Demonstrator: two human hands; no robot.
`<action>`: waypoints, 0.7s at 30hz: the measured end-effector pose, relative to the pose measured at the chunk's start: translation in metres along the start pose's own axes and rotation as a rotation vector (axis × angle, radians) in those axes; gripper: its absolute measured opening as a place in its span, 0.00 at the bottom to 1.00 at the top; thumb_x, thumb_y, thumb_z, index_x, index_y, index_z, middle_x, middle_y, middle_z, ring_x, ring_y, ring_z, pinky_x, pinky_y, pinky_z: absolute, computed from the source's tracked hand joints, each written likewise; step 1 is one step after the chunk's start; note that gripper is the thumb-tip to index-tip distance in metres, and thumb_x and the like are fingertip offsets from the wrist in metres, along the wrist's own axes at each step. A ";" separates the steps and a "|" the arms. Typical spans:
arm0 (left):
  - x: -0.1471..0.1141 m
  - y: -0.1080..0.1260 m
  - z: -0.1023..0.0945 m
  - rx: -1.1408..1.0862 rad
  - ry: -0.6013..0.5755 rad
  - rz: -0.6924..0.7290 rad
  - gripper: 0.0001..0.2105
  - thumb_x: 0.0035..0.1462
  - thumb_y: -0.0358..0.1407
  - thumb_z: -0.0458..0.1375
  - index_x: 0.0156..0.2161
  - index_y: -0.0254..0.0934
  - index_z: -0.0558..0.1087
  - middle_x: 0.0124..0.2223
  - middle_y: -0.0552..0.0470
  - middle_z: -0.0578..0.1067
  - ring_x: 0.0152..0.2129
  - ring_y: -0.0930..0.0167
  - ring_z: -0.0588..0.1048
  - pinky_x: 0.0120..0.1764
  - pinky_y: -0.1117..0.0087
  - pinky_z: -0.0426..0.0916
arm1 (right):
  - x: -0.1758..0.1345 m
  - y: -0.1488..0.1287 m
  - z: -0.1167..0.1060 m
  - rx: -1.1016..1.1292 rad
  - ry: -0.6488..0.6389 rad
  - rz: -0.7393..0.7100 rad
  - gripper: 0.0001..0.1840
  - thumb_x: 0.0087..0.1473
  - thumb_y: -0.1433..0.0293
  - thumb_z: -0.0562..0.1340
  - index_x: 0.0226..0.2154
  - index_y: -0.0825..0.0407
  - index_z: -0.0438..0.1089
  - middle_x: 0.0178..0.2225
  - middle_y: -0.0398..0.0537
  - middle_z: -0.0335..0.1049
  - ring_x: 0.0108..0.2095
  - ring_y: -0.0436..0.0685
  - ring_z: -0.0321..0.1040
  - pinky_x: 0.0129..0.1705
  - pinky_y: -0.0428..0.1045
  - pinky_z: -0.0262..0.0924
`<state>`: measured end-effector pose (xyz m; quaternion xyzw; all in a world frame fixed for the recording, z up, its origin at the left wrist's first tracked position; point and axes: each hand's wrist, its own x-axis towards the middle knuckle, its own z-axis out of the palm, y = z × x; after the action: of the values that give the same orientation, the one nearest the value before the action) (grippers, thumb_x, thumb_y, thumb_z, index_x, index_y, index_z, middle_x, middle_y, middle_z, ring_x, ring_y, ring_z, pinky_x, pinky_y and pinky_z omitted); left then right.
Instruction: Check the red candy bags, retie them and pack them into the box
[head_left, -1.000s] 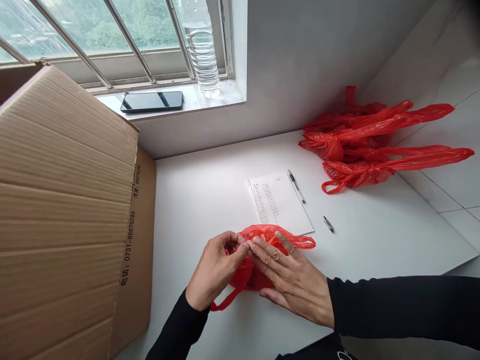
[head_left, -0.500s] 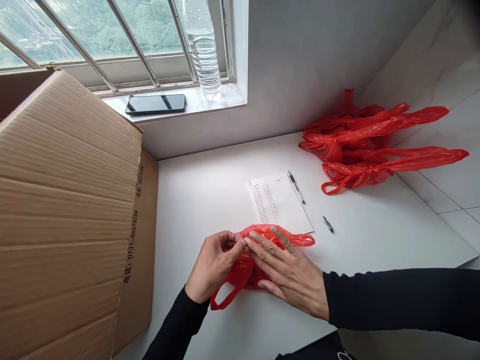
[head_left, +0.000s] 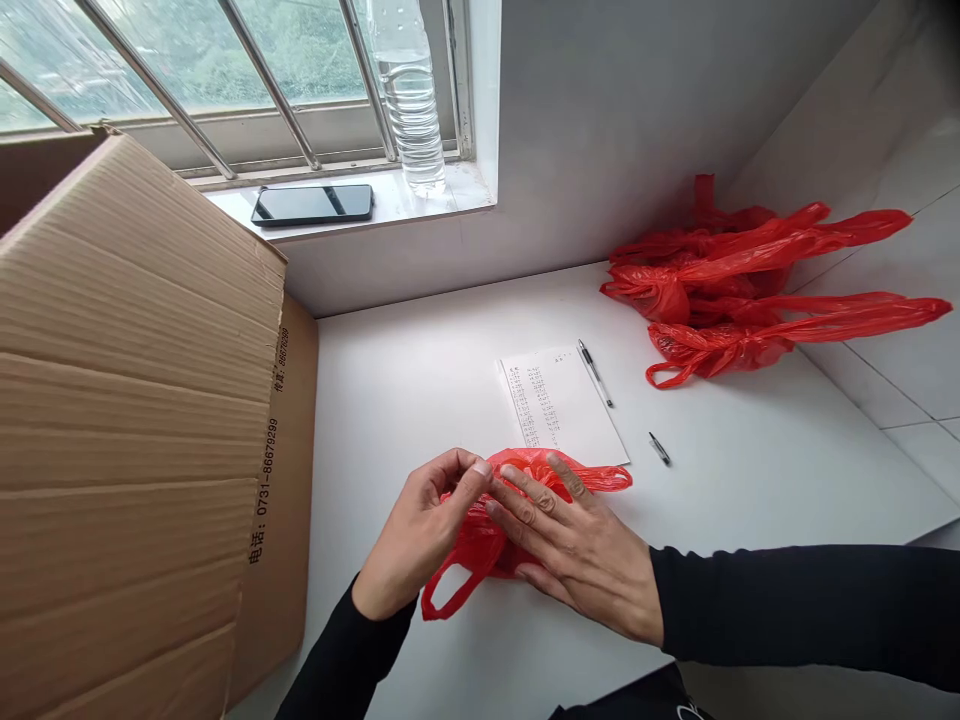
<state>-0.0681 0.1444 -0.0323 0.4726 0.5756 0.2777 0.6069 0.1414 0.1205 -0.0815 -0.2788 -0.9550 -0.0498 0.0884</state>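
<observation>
Your right hand (head_left: 585, 555) is lying palm down over the red bag (head_left: 484, 552), fingers spread, probably steadying it. Your left hand (head_left: 420, 530) is pressing thumb and fingertips together beside the right fingertips; whether they are pinching film, you cannot tell from here. The bag is sitting on the worktop (head_left: 397, 390) directly before you, seemingly so both hands can meet over it. On your left, a cardboard box (head_left: 135, 400) is standing upright. Just beyond the bag, written paper (head_left: 581, 415) is lying with a pen (head_left: 596, 375) along its edge, presumably handy for writing. Farther right, more red bags (head_left: 724, 300) are clustering by the wall, likely leaving your working spot free.
</observation>
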 end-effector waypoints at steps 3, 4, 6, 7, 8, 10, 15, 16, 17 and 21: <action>-0.001 0.003 0.006 0.072 0.018 0.010 0.13 0.60 0.47 0.61 0.34 0.39 0.72 0.31 0.56 0.71 0.30 0.70 0.67 0.37 0.69 0.64 | 0.001 -0.002 0.001 -0.006 -0.021 -0.004 0.39 0.63 0.56 0.61 0.67 0.62 0.57 0.72 0.61 0.47 0.74 0.68 0.27 0.72 0.67 0.10; 0.000 0.004 0.008 0.092 0.031 0.009 0.11 0.59 0.46 0.62 0.34 0.39 0.72 0.30 0.56 0.71 0.30 0.70 0.67 0.37 0.69 0.64 | 0.001 -0.002 0.001 -0.008 -0.030 -0.007 0.38 0.63 0.56 0.61 0.67 0.61 0.57 0.71 0.60 0.48 0.74 0.68 0.28 0.72 0.67 0.10; 0.002 0.004 0.009 0.118 0.050 -0.004 0.11 0.58 0.45 0.62 0.33 0.39 0.72 0.29 0.57 0.70 0.28 0.71 0.66 0.35 0.69 0.63 | 0.001 -0.003 0.002 -0.014 -0.043 -0.009 0.37 0.64 0.55 0.59 0.67 0.61 0.57 0.71 0.60 0.51 0.74 0.69 0.30 0.72 0.68 0.12; 0.003 0.004 0.009 0.128 0.056 -0.011 0.11 0.58 0.45 0.62 0.32 0.39 0.72 0.28 0.57 0.70 0.27 0.71 0.65 0.34 0.69 0.63 | 0.001 -0.004 0.002 -0.020 -0.046 -0.010 0.37 0.65 0.55 0.58 0.67 0.61 0.57 0.70 0.60 0.51 0.74 0.69 0.30 0.72 0.68 0.13; 0.004 0.004 0.010 0.136 0.062 -0.019 0.12 0.58 0.45 0.61 0.32 0.39 0.72 0.28 0.57 0.70 0.27 0.71 0.65 0.33 0.69 0.63 | 0.001 -0.004 0.003 -0.028 -0.050 -0.012 0.38 0.65 0.54 0.58 0.67 0.62 0.57 0.70 0.60 0.51 0.74 0.69 0.30 0.73 0.68 0.13; 0.006 0.004 0.010 0.150 0.074 -0.026 0.12 0.58 0.45 0.60 0.31 0.38 0.71 0.27 0.57 0.69 0.26 0.72 0.65 0.32 0.69 0.62 | 0.001 -0.005 0.003 -0.048 -0.053 -0.016 0.39 0.65 0.54 0.57 0.67 0.63 0.56 0.70 0.60 0.52 0.74 0.70 0.29 0.73 0.67 0.14; 0.008 0.003 0.013 0.177 0.117 -0.020 0.11 0.58 0.43 0.60 0.31 0.38 0.72 0.28 0.57 0.70 0.27 0.72 0.64 0.32 0.70 0.62 | 0.002 -0.008 0.003 -0.082 -0.055 -0.020 0.40 0.63 0.50 0.59 0.65 0.62 0.60 0.68 0.59 0.57 0.73 0.72 0.30 0.74 0.66 0.20; 0.008 0.003 0.013 0.183 0.126 -0.019 0.11 0.58 0.43 0.60 0.31 0.38 0.73 0.29 0.57 0.70 0.27 0.72 0.64 0.32 0.70 0.62 | 0.002 -0.008 0.003 -0.087 -0.060 -0.018 0.40 0.62 0.50 0.59 0.65 0.61 0.61 0.68 0.59 0.57 0.73 0.73 0.30 0.74 0.66 0.21; 0.008 0.002 0.014 0.190 0.133 -0.020 0.11 0.58 0.43 0.60 0.31 0.38 0.73 0.29 0.57 0.70 0.27 0.72 0.64 0.32 0.70 0.62 | 0.001 -0.009 0.003 -0.091 -0.062 -0.018 0.41 0.61 0.49 0.60 0.65 0.61 0.61 0.68 0.58 0.58 0.73 0.74 0.30 0.74 0.65 0.23; 0.008 -0.001 0.016 0.187 0.125 -0.039 0.11 0.57 0.43 0.61 0.30 0.38 0.72 0.28 0.57 0.70 0.25 0.73 0.65 0.30 0.70 0.63 | -0.001 -0.010 0.002 -0.101 -0.055 -0.020 0.42 0.60 0.47 0.60 0.64 0.61 0.63 0.66 0.60 0.59 0.73 0.73 0.29 0.74 0.65 0.26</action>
<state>-0.0513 0.1468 -0.0382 0.4976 0.6449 0.2398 0.5282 0.1366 0.1120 -0.0837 -0.2746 -0.9561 -0.0910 0.0473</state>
